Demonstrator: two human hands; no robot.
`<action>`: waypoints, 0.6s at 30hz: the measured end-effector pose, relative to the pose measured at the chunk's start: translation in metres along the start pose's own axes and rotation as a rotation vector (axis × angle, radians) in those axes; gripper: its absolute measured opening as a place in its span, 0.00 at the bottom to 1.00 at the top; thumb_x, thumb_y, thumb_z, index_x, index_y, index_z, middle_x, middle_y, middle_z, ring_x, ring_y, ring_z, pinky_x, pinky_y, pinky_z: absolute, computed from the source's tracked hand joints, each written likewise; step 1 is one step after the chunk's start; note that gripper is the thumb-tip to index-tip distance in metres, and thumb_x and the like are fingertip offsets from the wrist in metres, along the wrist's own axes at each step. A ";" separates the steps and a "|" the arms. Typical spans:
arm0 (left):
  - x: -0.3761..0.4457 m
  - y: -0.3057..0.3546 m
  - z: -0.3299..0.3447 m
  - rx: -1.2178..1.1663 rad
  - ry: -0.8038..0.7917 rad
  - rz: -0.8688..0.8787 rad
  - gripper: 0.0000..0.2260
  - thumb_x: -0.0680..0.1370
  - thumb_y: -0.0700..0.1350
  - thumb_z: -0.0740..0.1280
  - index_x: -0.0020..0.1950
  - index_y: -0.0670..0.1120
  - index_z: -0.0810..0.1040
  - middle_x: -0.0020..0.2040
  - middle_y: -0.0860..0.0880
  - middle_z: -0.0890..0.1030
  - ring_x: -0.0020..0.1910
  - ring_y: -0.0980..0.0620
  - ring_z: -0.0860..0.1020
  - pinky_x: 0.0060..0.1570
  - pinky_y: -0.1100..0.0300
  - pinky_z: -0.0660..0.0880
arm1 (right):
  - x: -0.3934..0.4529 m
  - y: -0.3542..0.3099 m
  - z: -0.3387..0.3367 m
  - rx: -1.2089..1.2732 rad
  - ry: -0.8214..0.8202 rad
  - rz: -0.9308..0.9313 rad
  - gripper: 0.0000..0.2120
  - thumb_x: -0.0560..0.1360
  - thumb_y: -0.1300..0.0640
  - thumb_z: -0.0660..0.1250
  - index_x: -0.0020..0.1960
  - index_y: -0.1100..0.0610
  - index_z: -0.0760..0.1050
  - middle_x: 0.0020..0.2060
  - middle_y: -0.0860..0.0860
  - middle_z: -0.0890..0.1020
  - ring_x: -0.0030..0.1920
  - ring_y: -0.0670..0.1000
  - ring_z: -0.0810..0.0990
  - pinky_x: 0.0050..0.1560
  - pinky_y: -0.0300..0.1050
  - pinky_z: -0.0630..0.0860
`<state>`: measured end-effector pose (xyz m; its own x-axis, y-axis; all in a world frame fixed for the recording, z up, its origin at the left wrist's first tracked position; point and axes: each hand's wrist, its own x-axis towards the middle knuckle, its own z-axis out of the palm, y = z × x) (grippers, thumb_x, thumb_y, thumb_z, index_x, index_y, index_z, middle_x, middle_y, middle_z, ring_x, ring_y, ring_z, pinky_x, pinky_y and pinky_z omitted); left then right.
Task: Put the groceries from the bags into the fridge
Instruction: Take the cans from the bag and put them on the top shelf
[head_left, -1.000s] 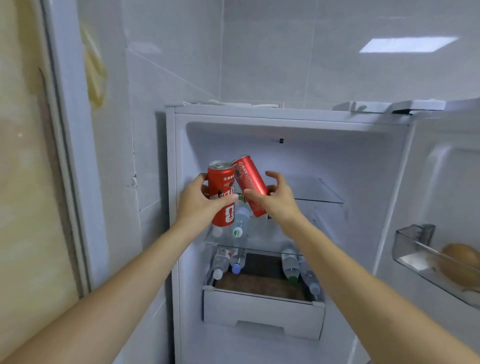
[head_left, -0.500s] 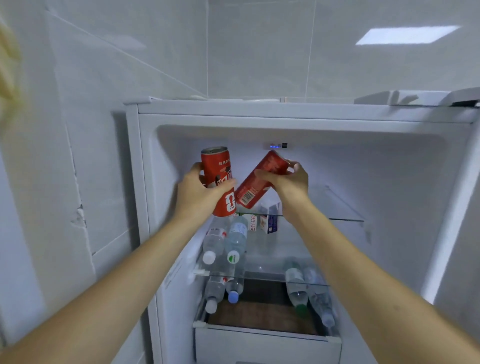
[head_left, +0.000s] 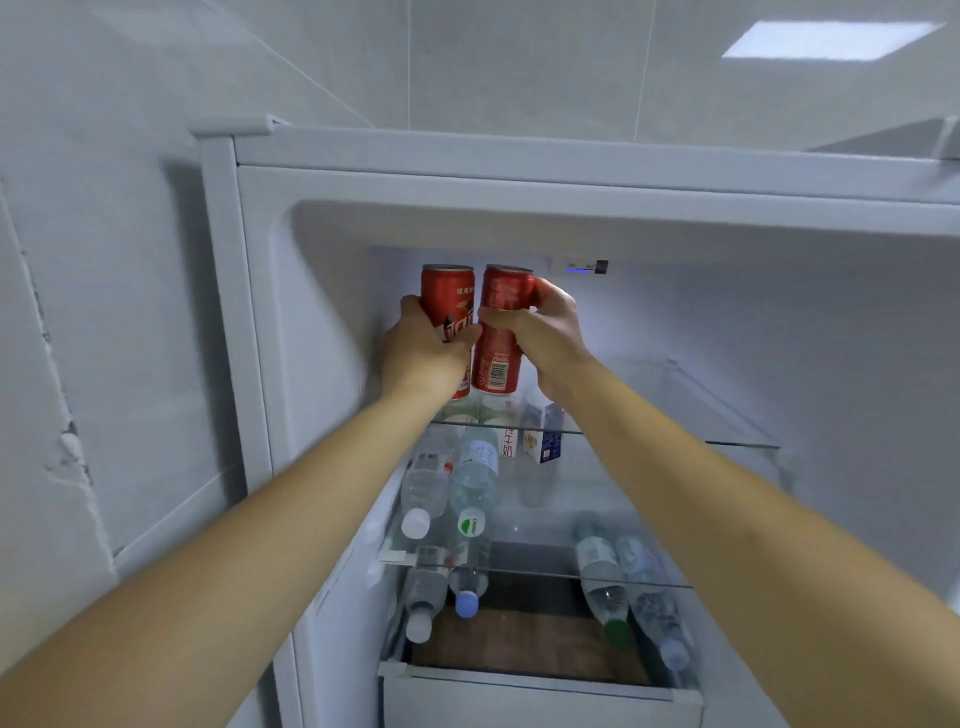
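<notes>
The right can (head_left: 497, 332) is the thing that has changed: half a second ago it leaned hard to the left with its top pointing away from its partner, and now you have brought it upright, so it stands side by side with the left can (head_left: 448, 304), the two touching or nearly so. Both have also travelled deeper into the fridge (head_left: 519, 171) and sit at the left end of the top glass shelf (head_left: 737, 444). I judge that you are at the set-down; their bases look level with the shelf, though I cannot tell whether they rest on it, because your wrists cover them.

Your left hand (head_left: 426, 348) is wrapped around the left can from its outer side, thumb across the front. Your right hand (head_left: 545, 327) is wrapped around the right can, fingers curling behind it near the top and thumb laid across the label. Both forearms reach up and forward, converging at the cans.

Below, small cartons (head_left: 543, 434) stand on the next shelf, and water bottles (head_left: 472, 478) lie on their sides there and in the bottom drawer (head_left: 540, 701).
</notes>
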<state>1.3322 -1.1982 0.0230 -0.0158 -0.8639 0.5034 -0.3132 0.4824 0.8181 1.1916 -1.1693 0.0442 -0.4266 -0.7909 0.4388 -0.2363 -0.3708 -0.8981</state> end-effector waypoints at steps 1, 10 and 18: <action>0.006 -0.001 0.004 0.022 -0.011 -0.013 0.23 0.76 0.53 0.75 0.65 0.47 0.71 0.60 0.48 0.82 0.56 0.44 0.83 0.53 0.52 0.78 | 0.007 0.003 0.002 -0.018 0.004 0.002 0.18 0.68 0.66 0.80 0.55 0.59 0.81 0.46 0.53 0.86 0.47 0.54 0.87 0.54 0.58 0.85; 0.056 -0.018 0.040 0.162 0.068 -0.025 0.28 0.76 0.57 0.74 0.68 0.44 0.70 0.65 0.44 0.79 0.62 0.41 0.80 0.58 0.45 0.79 | 0.062 0.026 0.003 -0.276 0.032 0.012 0.28 0.67 0.50 0.83 0.60 0.54 0.74 0.53 0.51 0.83 0.51 0.51 0.83 0.52 0.48 0.81; 0.109 -0.019 0.074 0.297 0.003 -0.117 0.33 0.79 0.53 0.71 0.77 0.42 0.61 0.72 0.39 0.74 0.69 0.38 0.75 0.63 0.47 0.73 | 0.101 0.038 0.012 -0.484 0.038 0.030 0.20 0.68 0.42 0.81 0.40 0.45 0.69 0.47 0.51 0.85 0.50 0.55 0.86 0.52 0.58 0.85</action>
<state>1.2665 -1.3119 0.0419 0.0398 -0.9105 0.4116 -0.5758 0.3157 0.7542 1.1494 -1.2692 0.0539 -0.4692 -0.7761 0.4214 -0.5983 -0.0716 -0.7981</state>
